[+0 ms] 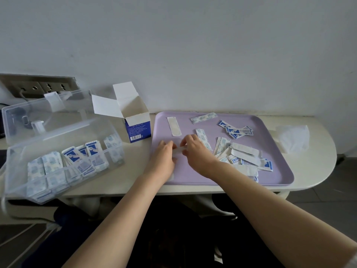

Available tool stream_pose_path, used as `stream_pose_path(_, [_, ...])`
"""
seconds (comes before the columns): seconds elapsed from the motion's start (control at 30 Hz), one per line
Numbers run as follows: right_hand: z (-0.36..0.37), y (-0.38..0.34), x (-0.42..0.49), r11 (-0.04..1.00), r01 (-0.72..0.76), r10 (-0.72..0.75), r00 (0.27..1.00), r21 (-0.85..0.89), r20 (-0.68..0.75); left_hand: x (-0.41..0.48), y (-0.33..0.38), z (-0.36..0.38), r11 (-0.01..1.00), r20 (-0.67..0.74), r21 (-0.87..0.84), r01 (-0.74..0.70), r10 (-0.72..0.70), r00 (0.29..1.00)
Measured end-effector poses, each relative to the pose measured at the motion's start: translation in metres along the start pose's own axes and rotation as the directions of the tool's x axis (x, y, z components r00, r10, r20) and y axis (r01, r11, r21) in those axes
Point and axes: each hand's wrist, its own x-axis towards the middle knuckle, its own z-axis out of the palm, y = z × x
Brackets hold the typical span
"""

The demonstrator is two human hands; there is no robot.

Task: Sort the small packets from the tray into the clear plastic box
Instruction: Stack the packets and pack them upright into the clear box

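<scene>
Bare forearms lowest in view, stretched over the worktop edge. Fingers of left hand and right hand curled, pinching opposite ends of one pale packet over the near left part of the lilac tray. Loose packets heaped on the tray beside the right hand, some blue-printed, some plain white. Left of the tray, an open blue-and-white carton. Further left, the clear plastic box, lid thrown back, sorted packets standing in rows inside.
</scene>
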Motion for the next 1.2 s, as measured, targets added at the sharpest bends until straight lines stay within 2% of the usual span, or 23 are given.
stream_pose_path(0.07, [-0.001,0.001,0.001,0.999,0.040,-0.040,0.999,-0.014,-0.020,0.000,0.001,-0.004,1.000,-0.063,-0.008,-0.006,0.005,0.998])
stream_pose_path(0.13, [-0.001,0.005,0.000,0.992,0.070,-0.068,0.997,-0.100,0.030,-0.002,0.000,-0.007,1.000,-0.103,-0.009,-0.014,0.013,0.995])
stream_pose_path(0.2, [0.000,0.007,-0.004,0.979,0.087,-0.073,0.994,-0.185,0.079,-0.003,0.000,-0.005,1.000,-0.062,0.011,-0.009,0.010,0.998])
stream_pose_path(0.33, [0.002,0.003,-0.004,0.978,0.104,-0.090,0.992,-0.183,0.084,-0.005,0.000,0.000,0.989,0.070,0.127,0.070,-0.079,0.994])
stream_pose_path(0.47, [0.000,0.001,-0.002,0.966,0.149,-0.145,0.989,-0.212,0.034,-0.010,0.005,-0.003,0.968,0.065,0.242,0.072,-0.090,0.994])
stream_pose_path(0.57, [-0.007,-0.006,-0.004,0.927,0.239,-0.249,0.968,-0.290,0.003,-0.015,0.009,-0.010,0.958,0.036,0.266,0.104,-0.117,0.992])
stream_pose_path(0.67, [-0.015,-0.012,-0.008,0.920,0.264,-0.279,0.960,-0.288,-0.011,-0.020,0.010,-0.019,0.954,0.033,0.276,0.113,-0.127,0.991])
stream_pose_path(0.87, [-0.024,-0.025,-0.016,0.931,0.316,-0.299,0.948,-0.185,0.114,-0.032,0.001,-0.035,0.963,0.116,0.261,0.070,-0.103,0.988])
stream_pose_path(1.0, [-0.021,-0.034,-0.019,0.889,0.376,-0.343,0.925,-0.260,0.163,-0.045,-0.010,-0.045,0.961,0.189,0.275,0.014,-0.069,0.980])
stream_pose_path(1.1, [-0.015,-0.039,-0.021,0.858,0.409,-0.380,0.912,-0.310,0.154,-0.056,-0.018,-0.052,0.947,0.179,0.319,-0.029,-0.030,0.983])
stream_pose_path(1.2, [-0.006,-0.042,-0.025,0.860,0.425,-0.399,0.905,-0.284,0.146,-0.065,-0.022,-0.063,0.933,0.147,0.358,-0.041,-0.013,0.989])
